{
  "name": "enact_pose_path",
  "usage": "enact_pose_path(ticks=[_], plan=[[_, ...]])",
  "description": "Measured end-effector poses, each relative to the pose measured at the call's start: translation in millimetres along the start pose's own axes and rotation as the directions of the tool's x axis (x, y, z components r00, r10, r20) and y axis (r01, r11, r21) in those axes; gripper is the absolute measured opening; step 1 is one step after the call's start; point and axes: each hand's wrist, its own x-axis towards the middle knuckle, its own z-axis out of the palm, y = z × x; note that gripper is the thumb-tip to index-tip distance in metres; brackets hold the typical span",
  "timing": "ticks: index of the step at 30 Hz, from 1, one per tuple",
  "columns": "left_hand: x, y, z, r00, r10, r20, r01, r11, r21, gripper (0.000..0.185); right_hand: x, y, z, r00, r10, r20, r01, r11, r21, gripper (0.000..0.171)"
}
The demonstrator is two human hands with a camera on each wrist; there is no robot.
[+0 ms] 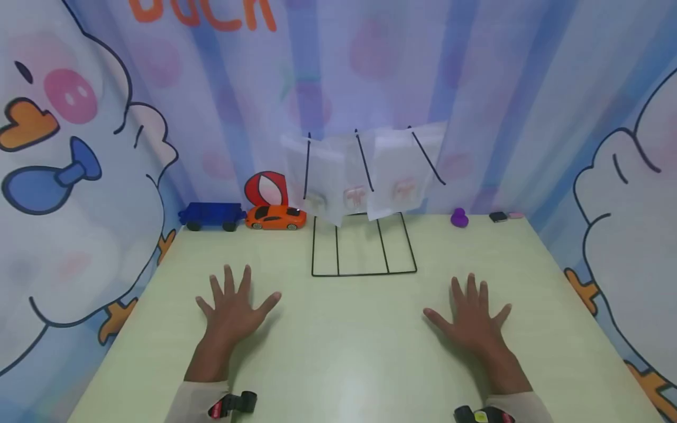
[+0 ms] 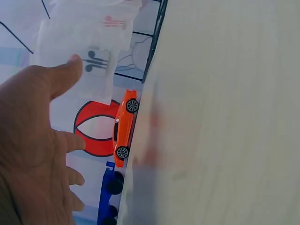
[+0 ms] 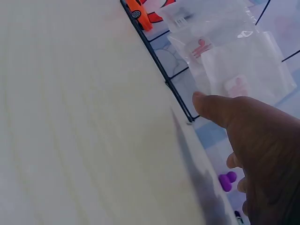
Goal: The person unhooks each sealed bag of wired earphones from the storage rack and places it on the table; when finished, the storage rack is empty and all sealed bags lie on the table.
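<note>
Both hands, left hand (image 1: 233, 308) and right hand (image 1: 472, 317), lie flat, fingers spread, holding nothing on the tabletop (image 1: 349, 346), wire rack (image 1: 364, 247) at twelve o'clock between them, roughly equidistant.

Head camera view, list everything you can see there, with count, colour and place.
Pale green table: one, fills the foreground.
Black wire rack: one, table's far middle.
Clear plastic packets: three, translucent white with pinkish contents, hanging on the rack's prongs.
Orange toy car: one, far left edge.
Blue toy truck: one, left of the car.
Purple toy: one, far right.
Small black block: one, right of the purple toy.
Small pink piece: one, beside the block.
Left hand: flat on the table, fingers spread.
Right hand: flat, fingers spread.
</note>
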Motion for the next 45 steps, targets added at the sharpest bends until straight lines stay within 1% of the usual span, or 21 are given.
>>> enact_pose_path(ticks=[4,7,9,13,16,18,22,25,27,31,34,37,41,44,45], plan=[[8.1,5.4,0.7,0.999,0.048,0.011,-0.047,0.998,-0.037,0.114,4.8,-0.9,6.9,0.998,-0.06,0.003,0.06,0.998,0.03,0.11],[17.3,7.6,-0.7,0.995,0.1,-0.004,-0.1,0.991,-0.093,0.112,12.0,-3.7,10.0,0.995,-0.097,0.006,0.096,0.993,0.064,0.105],[25.1,8.5,-1.5,0.991,0.136,-0.023,-0.137,0.98,-0.141,0.11,17.4,-4.5,12.5,0.994,-0.112,0.01,0.111,0.991,0.081,0.103],[44.9,7.9,-3.4,0.978,0.194,-0.075,-0.207,0.944,-0.257,0.106,30.0,-6.7,16.9,0.991,-0.135,-0.008,0.135,0.984,0.114,0.099],[60.6,6.9,-4.7,0.972,0.211,-0.104,-0.235,0.907,-0.349,0.103,38.4,-10.0,17.5,0.989,-0.149,-0.022,0.151,0.978,0.146,0.095],[70.8,6.3,-4.8,0.968,0.217,-0.124,-0.249,0.885,-0.394,0.102,44.4,-11.3,18.1,0.988,-0.154,-0.021,0.155,0.975,0.16,0.094],[87.3,8.2,-6.8,0.966,0.203,-0.163,-0.258,0.836,-0.485,0.098,57.2,-14.5,18.5,0.986,-0.166,-0.019,0.166,0.97,0.18,0.091],[99.4,14.0,-8.3,0.961,0.193,-0.2,-0.273,0.794,-0.543,0.093,66.7,-15.1,18.3,0.985,-0.173,-0.025,0.175,0.968,0.179,0.088],[107.4,18.6,-7.9,0.958,0.186,-0.22,-0.282,0.762,-0.583,0.09,71.4,-14.3,17.6,0.985,-0.173,-0.023,0.175,0.968,0.183,0.087],[121.6,27.0,-5.4,0.957,0.167,-0.236,-0.284,0.699,-0.657,0.086,78.6,-12.2,16.2,0.985,-0.171,-0.01,0.169,0.966,0.194,0.086],[131.1,31.2,-2.4,0.959,0.146,-0.242,-0.276,0.664,-0.695,0.079,84.6,-10.4,15.0,0.985,-0.174,-0.008,0.172,0.967,0.189,0.085],[139.4,33.3,-0.6,0.958,0.141,-0.251,-0.281,0.646,-0.71,0.075,89.7,-10.2,13.4,0.984,-0.178,-0.005,0.176,0.968,0.18,0.084],[148.2,33.3,-2.8,0.954,0.152,-0.258,-0.293,0.644,-0.707,0.073,95.2,-14.7,12.6,0.983,-0.183,0.004,0.179,0.962,0.205,0.083],[152.8,32.6,-5.9,0.955,0.139,-0.261,-0.288,0.638,-0.714,0.071,98.7,-19.0,13.8,0.982,-0.188,0.007,0.182,0.961,0.209,0.081],[153.8,32.8,-6.7,0.957,0.132,-0.258,-0.282,0.632,-0.722,0.071,99.5,-19.9,14.3,0.982,-0.189,0.008,0.183,0.961,0.206,0.081]])
